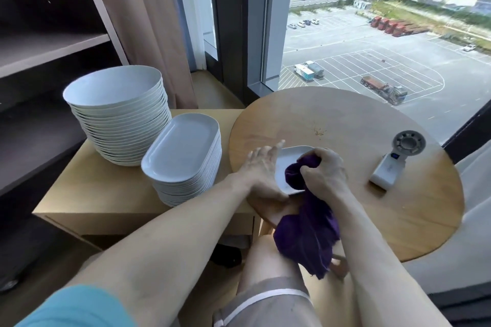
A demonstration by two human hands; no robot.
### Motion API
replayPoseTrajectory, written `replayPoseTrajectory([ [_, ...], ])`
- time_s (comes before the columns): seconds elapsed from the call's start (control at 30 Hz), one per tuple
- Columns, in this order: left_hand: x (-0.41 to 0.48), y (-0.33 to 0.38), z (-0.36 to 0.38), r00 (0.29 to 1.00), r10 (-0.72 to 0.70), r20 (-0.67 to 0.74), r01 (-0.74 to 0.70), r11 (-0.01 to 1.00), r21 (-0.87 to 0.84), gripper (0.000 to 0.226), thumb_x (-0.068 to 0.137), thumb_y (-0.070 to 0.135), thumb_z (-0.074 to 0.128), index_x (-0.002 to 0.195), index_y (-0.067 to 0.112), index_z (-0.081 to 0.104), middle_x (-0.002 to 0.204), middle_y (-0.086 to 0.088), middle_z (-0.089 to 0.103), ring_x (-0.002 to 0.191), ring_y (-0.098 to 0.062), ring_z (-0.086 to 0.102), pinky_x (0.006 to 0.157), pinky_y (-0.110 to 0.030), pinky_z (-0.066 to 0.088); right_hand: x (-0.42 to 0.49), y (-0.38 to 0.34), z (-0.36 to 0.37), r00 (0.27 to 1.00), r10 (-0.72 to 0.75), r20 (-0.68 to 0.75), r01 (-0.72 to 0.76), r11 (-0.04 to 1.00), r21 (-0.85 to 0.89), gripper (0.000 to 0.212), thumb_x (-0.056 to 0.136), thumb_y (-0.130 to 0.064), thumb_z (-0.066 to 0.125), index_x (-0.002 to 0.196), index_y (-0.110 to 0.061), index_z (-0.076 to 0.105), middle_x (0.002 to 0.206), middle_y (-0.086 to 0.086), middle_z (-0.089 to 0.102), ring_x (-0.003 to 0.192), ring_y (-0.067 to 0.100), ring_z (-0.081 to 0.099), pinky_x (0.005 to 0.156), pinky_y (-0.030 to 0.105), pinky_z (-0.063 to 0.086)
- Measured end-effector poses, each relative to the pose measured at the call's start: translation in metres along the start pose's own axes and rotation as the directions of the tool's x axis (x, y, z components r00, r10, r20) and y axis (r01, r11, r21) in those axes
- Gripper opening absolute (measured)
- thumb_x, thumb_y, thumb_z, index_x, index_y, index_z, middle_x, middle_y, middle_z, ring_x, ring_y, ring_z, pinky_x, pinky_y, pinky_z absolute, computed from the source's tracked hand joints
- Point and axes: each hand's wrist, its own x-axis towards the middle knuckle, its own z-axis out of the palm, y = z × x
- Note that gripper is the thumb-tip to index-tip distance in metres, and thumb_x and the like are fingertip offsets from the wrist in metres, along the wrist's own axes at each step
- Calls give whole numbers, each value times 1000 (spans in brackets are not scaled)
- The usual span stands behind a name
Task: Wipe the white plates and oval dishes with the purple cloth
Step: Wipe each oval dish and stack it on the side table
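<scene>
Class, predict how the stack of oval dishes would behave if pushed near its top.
Probably heavy: the stack of oval dishes holds many pieces. Upper dishes would likely slide, being smooth and merely nested. Standing near the cabinet edge, it might fall.

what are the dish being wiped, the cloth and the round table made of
The dish looks like glazed white ceramic, though melamine is possible: smooth and glossy. The purple cloth seems soft towelling or microfibre: fuzzy, limp folds. The round table looks like matte light wood or veneer, showing grain.
</scene>
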Motion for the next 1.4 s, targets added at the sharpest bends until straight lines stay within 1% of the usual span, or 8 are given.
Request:
replayPoseTrajectory([
  [0.2, -20, -5, -17, 976, -136, -171, 153, 985, 84, 120, 53, 69, 83, 141, 33, 9, 133, -9, 29, 127, -31, 32, 110, -44, 36, -6, -11, -3, 982, -116, -151, 134, 984, 115, 24, 78, -10, 62, 89, -29, 72, 98, -15, 58, 107, 21, 54, 87, 28, 41],
  [0.47, -76, -14, -67, 783, -274, -559, 343, 939, 21, 114, 52, 73, 73, 142, 25, 20, 141, -14, 37, 126, -36, 35, 109, -45, 31, -12, -30, 2, 935, -128, -331, 225, 936, 271, 23, 82, -11, 63, 99, -21, 73, 103, -6, 59, 111, 28, 54, 92, 25, 38],
  [0.73, -118, -69, -90, 614, -632, -472, 615, 759, -216, 120, 54, 76, 78, 144, 23, 19, 142, -16, 40, 132, -37, 34, 108, -47, 30, -33, -60, 10, 929, -254, -268, 333, 890, 312, 27, 81, -13, 62, 105, -22, 69, 107, -7, 58, 110, 27, 57, 92, 26, 44],
  [0.9, -131, -86, -76, 584, -701, -410, 685, 696, -216, 129, 55, 81, 77, 149, 21, 13, 150, -19, 35, 139, -38, 29, 114, -47, 27, -51, -81, 20, 916, -324, -236, 389, 861, 328, 31, 78, -19, 58, 106, -19, 70, 105, -7, 61, 100, 1, 53, 82, 0, 35],
  [1.13, -114, -86, -73, 621, -692, -369, 667, 713, -215, 133, 56, 91, 67, 150, 17, 11, 153, -22, 31, 144, -38, 26, 116, -49, 23, -65, -96, 24, 922, -339, -187, 387, 828, 405, 29, 80, -10, 60, 104, -21, 71, 103, -8, 64, 96, 4, 60, 82, 18, 49],
  [1.27, -108, -86, -71, 653, -696, -298, 662, 716, -222, 135, 66, 91, 61, 158, 14, 0, 167, -26, 3, 155, -40, 1, 124, -51, 5, -65, -105, 19, 951, -280, -132, 305, 780, 547, 31, 85, 0, 61, 101, -23, 74, 96, -8, 73, 93, 11, 67, 84, 31, 57],
  [1.33, -109, -78, -70, 672, -599, -435, 556, 796, -237, 118, 82, 79, 58, 161, 14, 0, 169, -21, -10, 157, -35, -11, 126, -48, -3, -65, -110, 14, 975, -214, -55, 194, 707, 681, 32, 88, 2, 61, 96, -26, 76, 92, -7, 75, 92, 16, 69, 84, 38, 59],
  [1.4, -118, -63, -61, 668, -403, -626, 287, 915, -282, 85, 94, 59, 52, 158, 15, 18, 169, -11, 8, 157, -25, 5, 126, -42, 12, -66, -114, 10, 986, -144, 89, 10, 575, 818, 30, 92, 1, 59, 96, -22, 76, 96, 5, 76, 89, 24, 70, 79, 42, 59],
])
